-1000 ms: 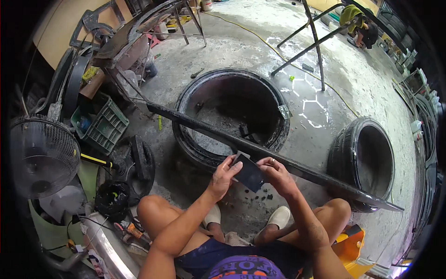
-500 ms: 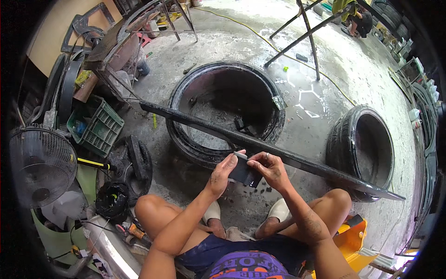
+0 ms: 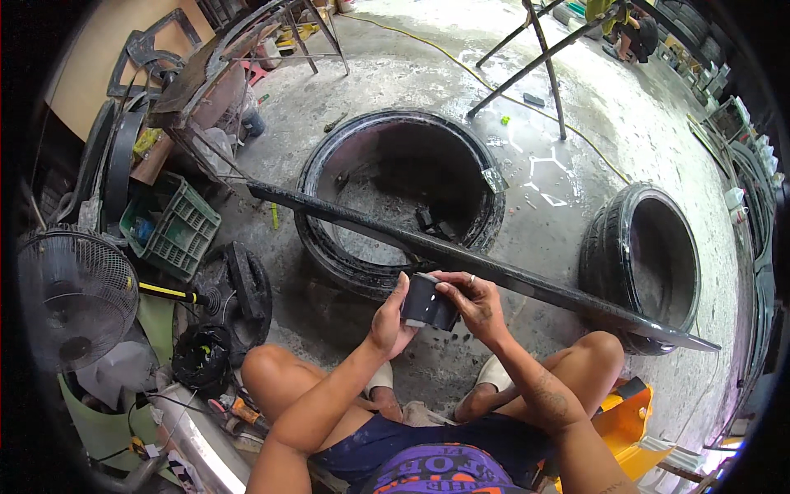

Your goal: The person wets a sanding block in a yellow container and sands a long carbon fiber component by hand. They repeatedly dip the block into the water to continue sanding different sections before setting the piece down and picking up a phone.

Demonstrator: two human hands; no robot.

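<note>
The left hand (image 3: 387, 323) is curled, thumb and fingers closed on the left side of a thin black rectangular sheet (image 3: 423, 300) bent around a pale grey piece (image 3: 415, 323); the right hand (image 3: 476, 306), nearly closed, pinches the sheet's upper right part between thumb and fingertips. The sheet is held up in front of the knees, just beside a long, narrow, glossy black bar (image 3: 527, 280). Beyond it, a large black rubber tyre (image 3: 378, 123) opens upward, with dark angular chunks (image 3: 432, 222) and grey dust inside; the bar crosses over its near part. A second black tyre (image 3: 605, 255) is at the right, its hollow grey within, the bar's far end passing in front. At the left, a tilted green plastic crate (image 3: 188, 235) has something blue (image 3: 143, 227) in it. Nearer, a round bin lined with a black plastic bag (image 3: 185, 366) holds yellow-green scraps (image 3: 204, 349)
</note>
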